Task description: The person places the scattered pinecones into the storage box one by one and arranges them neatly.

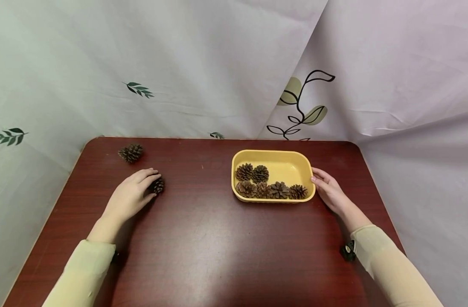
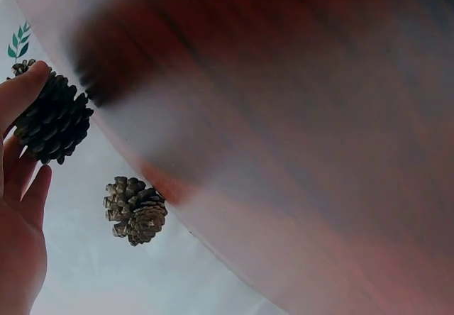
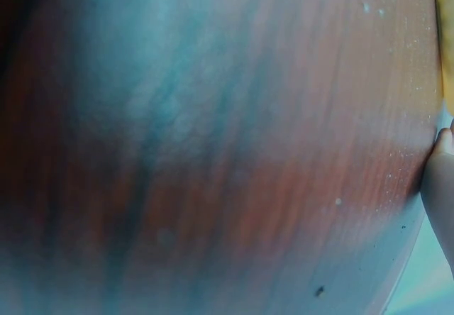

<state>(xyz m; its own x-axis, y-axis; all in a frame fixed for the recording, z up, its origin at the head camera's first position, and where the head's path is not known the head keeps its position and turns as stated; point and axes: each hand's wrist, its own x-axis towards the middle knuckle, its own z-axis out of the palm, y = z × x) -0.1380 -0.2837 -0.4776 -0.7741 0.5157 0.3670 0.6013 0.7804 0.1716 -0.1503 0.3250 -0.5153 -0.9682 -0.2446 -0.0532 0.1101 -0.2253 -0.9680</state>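
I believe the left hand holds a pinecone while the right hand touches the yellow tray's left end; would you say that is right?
Not quite: the head view shows the right hand touching the right end of the yellow tray. The left hand does hold a pinecone.

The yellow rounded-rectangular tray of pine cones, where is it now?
In the head view, the yellow tray sits right of centre on the dark-red table, near the far edge, with the right hand touching its right end.

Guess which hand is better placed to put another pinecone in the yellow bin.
Probably the left hand: it grips a pinecone. The right hand touches the right end of the yellow bin and holds no pinecone.
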